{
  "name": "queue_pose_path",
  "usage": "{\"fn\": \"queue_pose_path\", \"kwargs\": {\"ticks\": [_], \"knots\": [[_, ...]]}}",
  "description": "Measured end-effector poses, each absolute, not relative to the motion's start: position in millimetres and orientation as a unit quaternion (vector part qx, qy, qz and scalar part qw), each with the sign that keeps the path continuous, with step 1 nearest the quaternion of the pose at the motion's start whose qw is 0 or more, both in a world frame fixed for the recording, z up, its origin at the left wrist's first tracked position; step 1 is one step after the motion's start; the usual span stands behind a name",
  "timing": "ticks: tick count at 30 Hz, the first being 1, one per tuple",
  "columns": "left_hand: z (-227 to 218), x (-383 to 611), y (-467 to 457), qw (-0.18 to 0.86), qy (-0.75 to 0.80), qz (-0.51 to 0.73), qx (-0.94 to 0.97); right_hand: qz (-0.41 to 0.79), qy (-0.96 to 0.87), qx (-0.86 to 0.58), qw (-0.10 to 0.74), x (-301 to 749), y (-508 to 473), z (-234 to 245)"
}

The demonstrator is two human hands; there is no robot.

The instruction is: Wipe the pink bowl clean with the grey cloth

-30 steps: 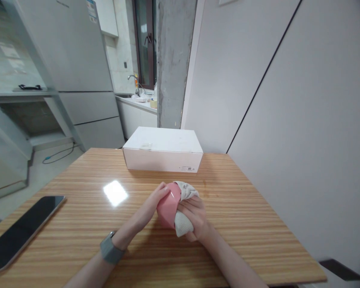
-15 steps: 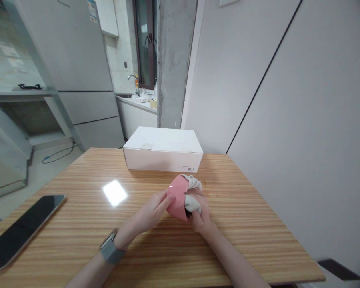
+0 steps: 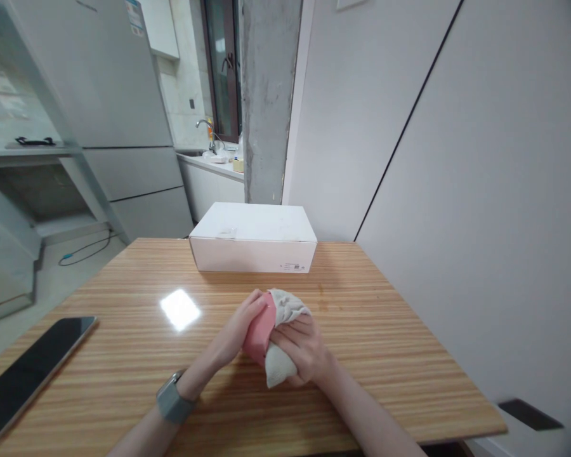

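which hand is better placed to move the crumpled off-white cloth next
Probably the right hand: it holds the crumpled off-white cloth against the glossy pink rounded object. The left hand grips that object's other side, so it seems better placed to steady it.

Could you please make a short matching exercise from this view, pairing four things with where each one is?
Things:
1. Cloth
2. White box
3. Pink bowl-like vessel
4. Smartphone

Places:
A. Flat on the left side of the table
B. Held by the left hand
C. Bunched in the right hand
D. Near the table's far edge, beyond both hands

Pairs: 1-C, 2-D, 3-B, 4-A
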State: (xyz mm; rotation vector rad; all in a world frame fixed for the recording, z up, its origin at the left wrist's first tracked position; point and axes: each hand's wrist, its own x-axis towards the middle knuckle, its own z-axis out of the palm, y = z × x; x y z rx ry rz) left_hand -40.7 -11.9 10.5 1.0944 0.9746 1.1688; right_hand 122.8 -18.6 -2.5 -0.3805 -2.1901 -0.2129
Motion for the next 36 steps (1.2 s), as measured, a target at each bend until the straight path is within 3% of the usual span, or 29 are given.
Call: {"fn": "queue_pose_path", "kwargs": {"ticks": [14, 19, 22, 25, 29, 36], "knots": [[24.2, -52.1, -19.1, 0.434, 0.401, 0.375, 0.714, 0.041, -0.848, -0.199, 0.490, 128.5, -15.1, -9.6], [33.5, -48.6, -28.3, 0.495, 0.336, 0.384, 0.703, 0.121, -0.735, -0.256, 0.616, 125.7, -11.4, -13.2], [32.4, -43.4, -31.0, 0.562, 0.290, 0.412, 0.655, 0.146, -0.695, -0.280, 0.645, 124.3, -10.3, -12.5], [23.3, -40.5, -25.0, 0.607, 0.298, 0.454, 0.580, 0.114, -0.742, -0.255, 0.610, 124.8, -11.8, -8.6], [9.9, -41.7, -13.2, 0.571, 0.396, 0.522, 0.494, 0.022, -0.843, -0.178, 0.508, 123.8, -15.6, -4.8], [11.7, -47.6, -14.1, 0.516, 0.430, 0.457, 0.584, 0.011, -0.869, -0.172, 0.465, 122.9, -18.8, -6.2]]}}
